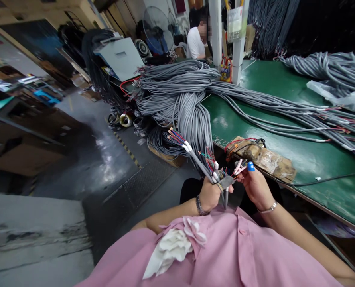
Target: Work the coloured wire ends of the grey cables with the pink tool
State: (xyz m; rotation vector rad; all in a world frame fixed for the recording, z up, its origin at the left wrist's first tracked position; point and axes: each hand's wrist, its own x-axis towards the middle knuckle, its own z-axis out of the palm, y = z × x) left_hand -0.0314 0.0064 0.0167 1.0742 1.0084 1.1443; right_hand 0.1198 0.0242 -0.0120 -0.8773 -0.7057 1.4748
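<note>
Nearby, left hand (211,195): it is closing its fingers firmly around a bundle of round grey plastic-sheathed cables (200,163), and a dark linked wristband (199,205) is circling the wrist.
Held cables: they are sitting just in front of the person's pink buttoned shirt (225,247), slanting up and away from the fist toward the floor side of the bench.
Cable ends: thin red, blue and copper-tipped wires (176,136) are fanning out beyond short white sleeves (187,146); more coloured ends are bristling just above the fist.
Right hand (257,187): it is drawing thumb and fingers nearly together beside those ends, a bright blue cover (251,166) capping the thumb; a slender pale pink piece (239,167) is showing at the fingertips, but from here I am failing to tell whether they are gripping it.
Green-topped bench (273,83): a battered brown wooden block (270,159) is lying along its near edge, and long grey cables (264,103) are stretching across it.
Cable heap (177,85): thick grey loops are drooping over the bench's end.
Behind: a person in a white shirt (195,42) is sitting near a large round fan (156,28).
</note>
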